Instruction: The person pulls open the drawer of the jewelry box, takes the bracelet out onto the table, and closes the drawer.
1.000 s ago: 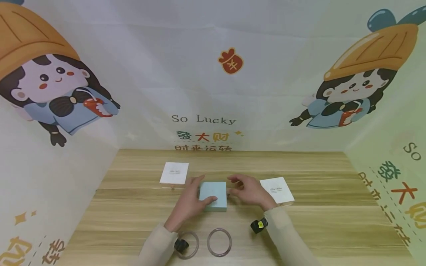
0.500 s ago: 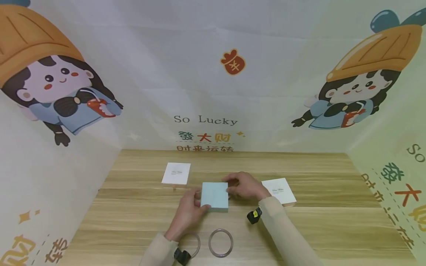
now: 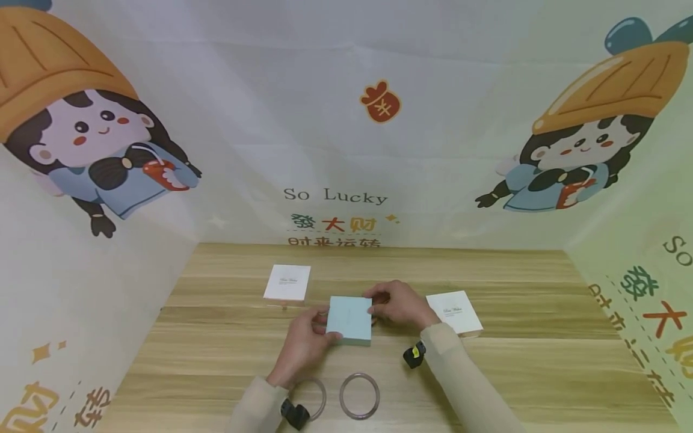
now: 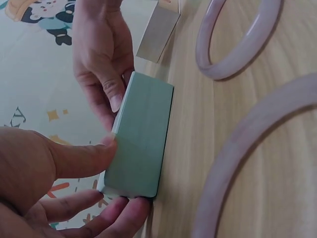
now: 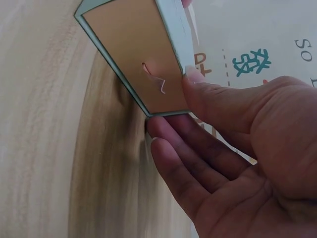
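Observation:
A mint-green drawer-style gift box point(image 3: 349, 320) sits mid-table between both hands. My left hand point(image 3: 305, 340) grips its left side, thumb on the front top edge and fingers around the end, as the left wrist view shows. At the far right corner my right hand point(image 3: 400, 304) holds the box, thumb on the top edge, fingertips below. In the right wrist view the tan end of the inner drawer point(image 5: 126, 44) faces out, with a small slit and a bit of thin ribbon point(image 5: 157, 83). Two pale purple bangles, a full one point(image 3: 342, 397) and one partly behind my left wrist point(image 3: 324, 397), lie nearer me.
White lidded boxes with small print stand on either side, one at back left point(image 3: 287, 281) and another to the right point(image 3: 455, 311), beside my right wrist. Printed cloth walls point(image 3: 243, 120) enclose the wooden table point(image 3: 514, 373) at the back and sides.
My left thumb has slid off the box's top to its front edge, and that hand has drawn nearer me. My right hand has come in onto the far right corner.

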`<state>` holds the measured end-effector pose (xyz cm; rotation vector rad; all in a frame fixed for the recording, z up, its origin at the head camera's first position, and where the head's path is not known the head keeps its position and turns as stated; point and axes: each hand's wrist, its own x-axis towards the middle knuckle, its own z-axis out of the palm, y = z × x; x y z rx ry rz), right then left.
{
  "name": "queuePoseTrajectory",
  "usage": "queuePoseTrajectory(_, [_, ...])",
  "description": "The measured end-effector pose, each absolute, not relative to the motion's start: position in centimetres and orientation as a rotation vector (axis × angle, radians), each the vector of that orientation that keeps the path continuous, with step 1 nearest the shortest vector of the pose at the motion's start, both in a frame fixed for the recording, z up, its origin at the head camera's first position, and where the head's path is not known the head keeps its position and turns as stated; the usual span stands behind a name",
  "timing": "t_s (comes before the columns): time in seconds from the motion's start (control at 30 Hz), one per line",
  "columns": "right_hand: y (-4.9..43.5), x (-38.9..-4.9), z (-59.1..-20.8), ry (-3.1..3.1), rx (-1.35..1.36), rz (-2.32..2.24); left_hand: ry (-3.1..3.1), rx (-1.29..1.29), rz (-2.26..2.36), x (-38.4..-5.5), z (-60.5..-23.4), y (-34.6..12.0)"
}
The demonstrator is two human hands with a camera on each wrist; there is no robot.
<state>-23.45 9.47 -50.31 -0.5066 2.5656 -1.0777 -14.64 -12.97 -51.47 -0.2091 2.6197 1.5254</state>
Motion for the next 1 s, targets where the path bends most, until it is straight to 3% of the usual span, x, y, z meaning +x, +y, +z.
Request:
queuePoseTrajectory(0.5, [9.4,-20.5,-50.6,2.704,-0.378,-1.177,2.627,-0.321,1.613,-15.5,-51.8,-13.1])
queuePoseTrajectory(1.0, [8.7,-17.3,-51.3,2.754,-0.207,-1.219,2.724,-0.271,1.569,-17.9,-52.0,-11.5])
